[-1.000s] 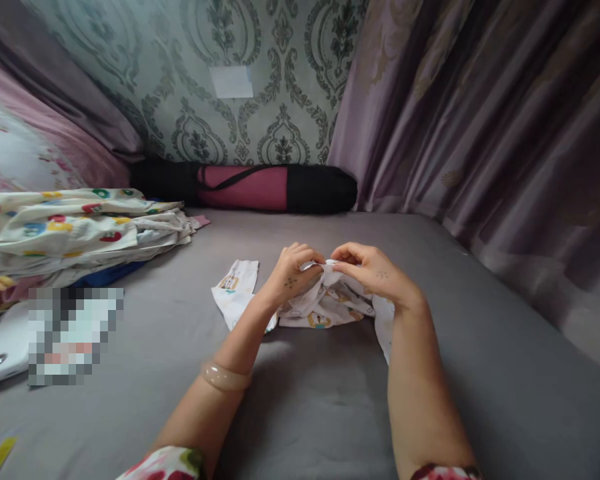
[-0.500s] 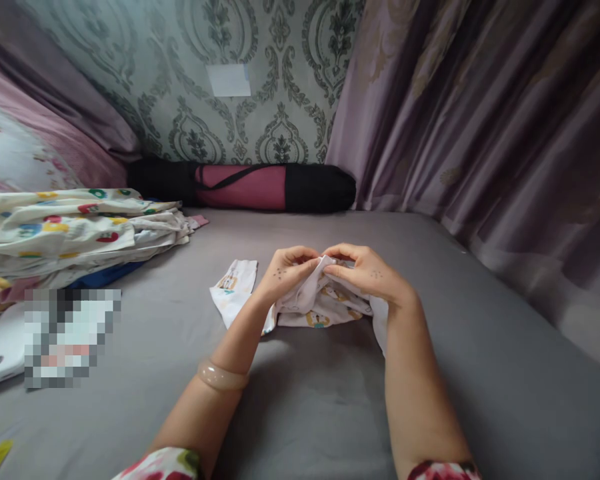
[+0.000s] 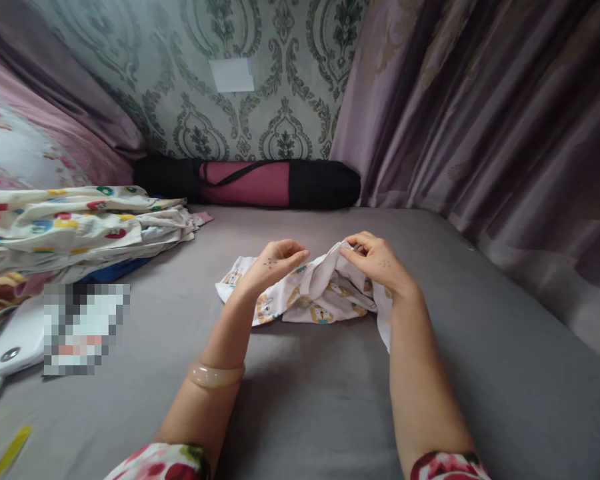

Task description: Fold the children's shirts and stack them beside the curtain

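Note:
A small white garment (image 3: 325, 303) printed with cartoon animals in tan and teal lies bunched on the grey sheet in front of me. My right hand (image 3: 377, 263) pinches its raised edge between thumb and fingers, lifting a plain pale fold. Over the left part of the cloth is my left hand (image 3: 277, 263), thumb stretched out and fingers loosely bent, with no cloth visible in its grip. A sleeve-like end of the garment sticks out beyond my left wrist. Part of the cloth is hidden behind my right forearm.
Printed clothes (image 3: 80, 220) lie heaped at the left. Nearer are a white device (image 3: 17, 340) with a cable, a blurred-out item (image 3: 87, 330) and a yellow strip (image 3: 11, 452). A black and maroon roll bag (image 3: 245, 183) lies against the wall; curtains (image 3: 455, 120) hang at the right.
My left hand has let go of the garment's edge and moved left, away from my right hand. The right hand has shifted slightly up and right, still pinching the cloth.

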`<state>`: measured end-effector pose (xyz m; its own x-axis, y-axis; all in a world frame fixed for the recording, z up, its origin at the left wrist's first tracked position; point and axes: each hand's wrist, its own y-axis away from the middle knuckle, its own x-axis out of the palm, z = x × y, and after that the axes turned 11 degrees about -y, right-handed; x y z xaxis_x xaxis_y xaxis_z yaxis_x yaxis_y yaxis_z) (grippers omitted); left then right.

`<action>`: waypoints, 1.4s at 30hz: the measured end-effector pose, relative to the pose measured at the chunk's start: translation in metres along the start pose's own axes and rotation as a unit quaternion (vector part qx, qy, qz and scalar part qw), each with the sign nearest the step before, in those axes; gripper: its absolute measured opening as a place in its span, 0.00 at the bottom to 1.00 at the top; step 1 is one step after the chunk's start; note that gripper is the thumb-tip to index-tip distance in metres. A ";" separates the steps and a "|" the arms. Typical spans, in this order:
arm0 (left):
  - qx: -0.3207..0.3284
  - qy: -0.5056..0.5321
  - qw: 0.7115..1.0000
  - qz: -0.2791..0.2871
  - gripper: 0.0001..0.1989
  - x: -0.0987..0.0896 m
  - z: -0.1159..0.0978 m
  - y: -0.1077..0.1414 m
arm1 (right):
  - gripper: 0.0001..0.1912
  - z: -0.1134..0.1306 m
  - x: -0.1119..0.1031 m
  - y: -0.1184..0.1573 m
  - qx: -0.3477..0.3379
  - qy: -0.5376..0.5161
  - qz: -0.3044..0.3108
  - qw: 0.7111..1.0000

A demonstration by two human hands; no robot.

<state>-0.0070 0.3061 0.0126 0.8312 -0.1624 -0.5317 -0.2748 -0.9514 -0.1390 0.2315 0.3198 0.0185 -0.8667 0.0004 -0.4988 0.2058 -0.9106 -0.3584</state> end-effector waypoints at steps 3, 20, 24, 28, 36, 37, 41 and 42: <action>0.006 -0.103 0.995 0.005 0.18 -0.014 -0.008 0.008 | 0.11 -0.006 0.002 -0.002 0.003 0.003 -0.018 1.000; -0.023 -0.401 0.911 0.097 0.09 0.033 0.020 0.002 | 0.14 -0.021 0.008 -0.008 0.031 -0.022 -0.018 0.999; -0.053 -0.426 0.892 0.141 0.08 0.024 0.017 0.000 | 0.12 -0.020 0.009 -0.008 0.026 -0.013 -0.013 0.999; -0.081 -0.378 0.913 0.130 0.05 0.004 0.015 0.003 | 0.11 -0.023 0.005 -0.005 0.016 -0.015 0.002 1.000; -0.118 -0.093 0.988 -0.021 0.13 -0.042 0.021 0.017 | 0.11 -0.006 -0.002 -0.003 0.034 0.021 0.040 0.998; -0.116 -0.070 0.990 -0.044 0.13 -0.045 0.019 0.019 | 0.10 0.001 -0.002 -0.004 0.030 0.033 0.046 0.998; -0.056 -0.040 0.989 -0.132 0.13 -0.060 0.005 0.024 | 0.08 0.029 -0.006 -0.009 -0.018 0.058 0.052 0.997; -0.035 -0.045 0.988 -0.147 0.13 -0.065 0.001 0.024 | 0.09 0.035 -0.008 -0.011 -0.031 0.057 0.046 0.997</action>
<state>-0.0681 0.2939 0.0429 0.8230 0.1435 -0.5496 0.0075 -0.9702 -0.2421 0.2205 0.3149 0.0542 -0.7862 -0.0315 -0.6172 0.3122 -0.8821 -0.3527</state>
